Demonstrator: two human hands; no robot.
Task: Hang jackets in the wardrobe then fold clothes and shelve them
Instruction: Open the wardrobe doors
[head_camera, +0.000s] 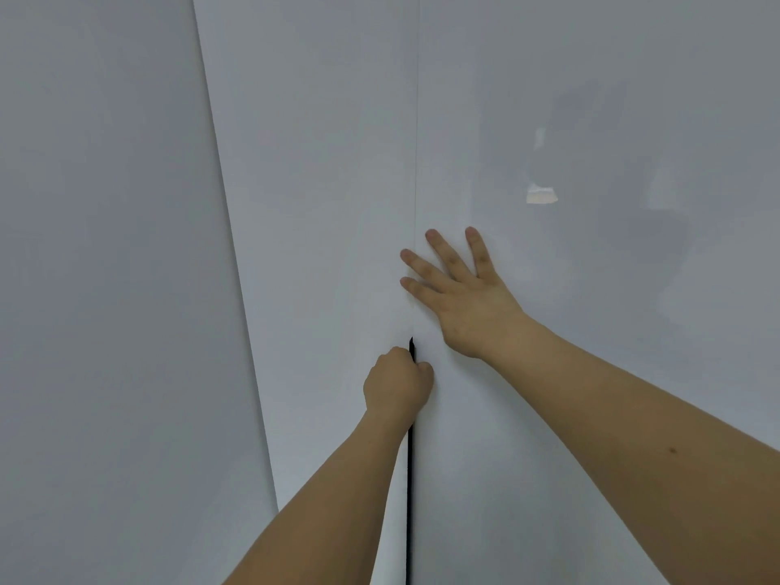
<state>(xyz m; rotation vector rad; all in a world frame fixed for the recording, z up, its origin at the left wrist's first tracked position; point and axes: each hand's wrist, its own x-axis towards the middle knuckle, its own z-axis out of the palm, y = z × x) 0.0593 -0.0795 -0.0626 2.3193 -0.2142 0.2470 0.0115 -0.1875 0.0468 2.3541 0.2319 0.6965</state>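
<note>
Left hand: the left hand (396,384) is curled into a fist at the seam between 2 white doors, fingers hooked round the edge of the left door (329,230) — fingertips hidden inside the gap.
Right hand: the right hand (458,295) lies flat and spread on the right door (591,373), fingers straight and fanned, holding nothing; its 2 lowest fingertips reach the seam, just above the left hand.
Wardrobe: the wardrobe fills the view with its 2 glossy white doors, meeting at a thin vertical line in the upper half.
Gap: a narrow black gap (409,500) runs from just above the left fist down to the bottom edge — widest low down, closing to nothing near the fingers.
Side panel: a plain grey-white panel (105,289) stands at the left, its slanted edge meeting the left door.
Reflection: faint dark shapes and a pale patch (541,195) show in the right door's sheen.
Arms: both forearms are bare, rising from the lower edge.
</note>
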